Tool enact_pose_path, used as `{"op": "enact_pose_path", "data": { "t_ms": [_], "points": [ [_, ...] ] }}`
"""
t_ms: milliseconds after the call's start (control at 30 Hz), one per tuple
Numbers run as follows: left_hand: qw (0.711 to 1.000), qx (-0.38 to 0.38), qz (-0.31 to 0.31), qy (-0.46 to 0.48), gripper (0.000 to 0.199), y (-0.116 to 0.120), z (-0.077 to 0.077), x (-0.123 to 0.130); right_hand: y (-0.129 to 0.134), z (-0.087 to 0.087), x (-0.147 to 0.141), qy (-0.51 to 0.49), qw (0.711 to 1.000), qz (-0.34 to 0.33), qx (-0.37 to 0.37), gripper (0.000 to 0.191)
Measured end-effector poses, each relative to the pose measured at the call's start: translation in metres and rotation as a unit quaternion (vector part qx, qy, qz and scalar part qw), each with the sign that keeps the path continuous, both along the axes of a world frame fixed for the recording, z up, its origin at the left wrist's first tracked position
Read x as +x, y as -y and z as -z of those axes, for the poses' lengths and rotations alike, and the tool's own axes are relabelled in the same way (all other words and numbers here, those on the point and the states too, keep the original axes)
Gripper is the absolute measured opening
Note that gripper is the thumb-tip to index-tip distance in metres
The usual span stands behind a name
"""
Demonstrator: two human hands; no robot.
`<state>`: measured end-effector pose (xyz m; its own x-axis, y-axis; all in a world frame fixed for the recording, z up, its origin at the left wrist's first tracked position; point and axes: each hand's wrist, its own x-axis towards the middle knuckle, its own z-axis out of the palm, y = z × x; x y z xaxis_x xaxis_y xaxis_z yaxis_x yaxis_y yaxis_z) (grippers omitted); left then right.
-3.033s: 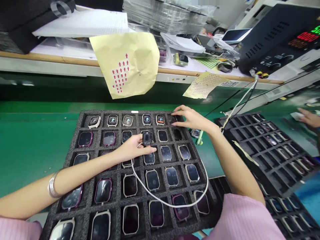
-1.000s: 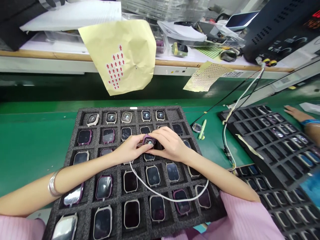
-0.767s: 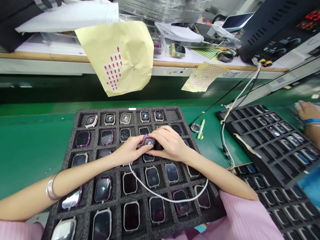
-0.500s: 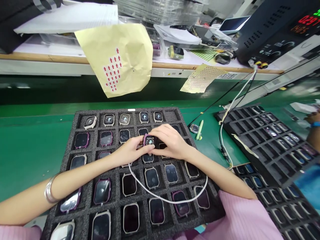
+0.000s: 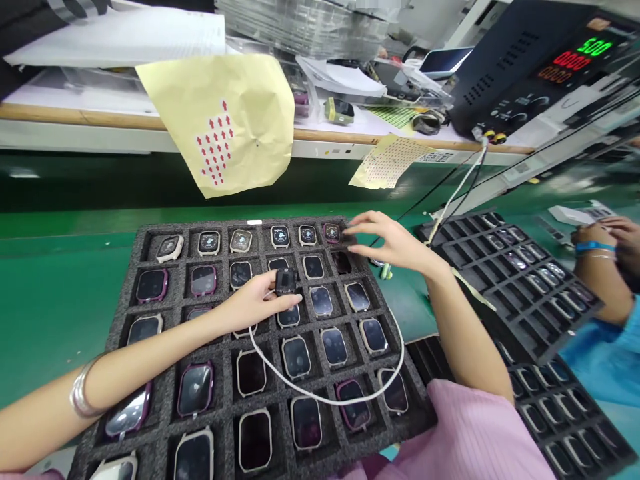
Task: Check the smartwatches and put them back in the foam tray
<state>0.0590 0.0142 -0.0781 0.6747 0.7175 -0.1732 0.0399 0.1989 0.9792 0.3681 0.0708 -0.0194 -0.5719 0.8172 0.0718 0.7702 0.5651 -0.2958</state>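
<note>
Charcoal-grey foam tray (image 5: pixel 228 373): nearest, split into square compartments, most holding a rectangular watch with a dark screen and a pale or purple frame.
White round cable (image 5: pixel 345 402): loops over the near watches, running from the left hand to the tray's right side.
Left hand (image 5: pixel 257 300): thumb and fingers closed on a small square black plastic block (image 5: pixel 286 281) — held over the tray's middle.
Right hand (image 5: pixel 385 243): fingers parted, just beside the purple-framed square watch.
Purple-framed square watch (image 5: pixel 331 233): in the far right corner compartment, in line with pale-framed watches showing lit dials.
Second dark foam tray (image 5: pixel 500 283): on the right, another person's hand (image 5: pixel 595 235) beyond it.
Wood-edged shelf (image 5: pixel 320 135): farthest — carrying a black box-shaped power supply (image 5: pixel 505 73) with green, red and orange digits.
</note>
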Motion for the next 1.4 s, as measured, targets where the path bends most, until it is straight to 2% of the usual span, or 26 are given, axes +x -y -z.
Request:
{"op": "enact_pose_path", "data": {
  "t_ms": [133, 233, 300, 367, 433, 500, 567, 667, 767, 900, 1000, 1133, 1400],
  "points": [
    [1.0, -0.013, -0.002, 0.007, 0.024, 0.0, 0.0, 0.0, 0.017, 0.0, -0.006, 0.094, 0.995, -0.012, -0.041, 0.041],
    [0.999, -0.033, -0.002, 0.001, 0.025, -0.001, -0.002, 0.0, 0.021, 0.008, -0.01, 0.127, 0.992, -0.003, -0.002, 0.044],
    [0.999, -0.032, 0.006, -0.004, 0.024, -0.002, -0.003, -0.001, 0.022, 0.006, -0.01, 0.131, 0.991, -0.005, 0.032, 0.039],
    [1.0, -0.022, 0.013, -0.01, 0.024, -0.003, -0.005, -0.001, 0.026, -0.001, -0.011, 0.085, 0.994, 0.006, 0.068, 0.034],
    [0.999, -0.014, 0.017, -0.023, 0.025, -0.003, -0.007, -0.001, 0.032, -0.009, -0.019, -0.022, 0.995, 0.024, 0.099, 0.031],
    [0.999, -0.009, 0.019, -0.033, 0.028, -0.003, -0.008, -0.002, 0.04, -0.013, -0.038, -0.14, 0.984, 0.021, 0.105, 0.03],
    [0.999, 0.004, 0.021, -0.032, 0.032, -0.003, -0.008, -0.002, 0.048, -0.009, -0.066, -0.196, 0.977, -0.018, 0.085, 0.032],
    [0.999, 0.042, 0.004, -0.03, 0.035, -0.002, -0.005, -0.001, 0.056, 0.007, -0.105, -0.165, 0.981, -0.073, 0.071, 0.032],
    [0.997, 0.057, -0.041, -0.017, 0.033, -0.002, -0.004, 0.0, 0.059, 0.016, -0.123, -0.105, 0.984, -0.092, 0.113, 0.031],
    [0.998, -0.02, -0.054, -0.003, 0.032, 0.0, -0.006, 0.003, 0.057, 0.011, -0.119, -0.05, 0.981, -0.117, 0.148, 0.028],
    [0.996, -0.06, -0.067, 0.01, 0.027, 0.001, -0.008, 0.003, 0.054, 0.009, -0.113, -0.095, 0.982, -0.12, 0.108, 0.03],
    [0.996, -0.055, -0.056, 0.029, 0.029, -0.002, -0.005, 0.002, 0.054, 0.015, -0.108, -0.167, 0.982, -0.073, 0.045, 0.034],
    [0.997, -0.012, -0.068, 0.031, 0.022, 0.0, -0.002, 0.001, 0.056, 0.02, -0.112, -0.106, 0.987, -0.094, 0.078, 0.034]
  ]
}}
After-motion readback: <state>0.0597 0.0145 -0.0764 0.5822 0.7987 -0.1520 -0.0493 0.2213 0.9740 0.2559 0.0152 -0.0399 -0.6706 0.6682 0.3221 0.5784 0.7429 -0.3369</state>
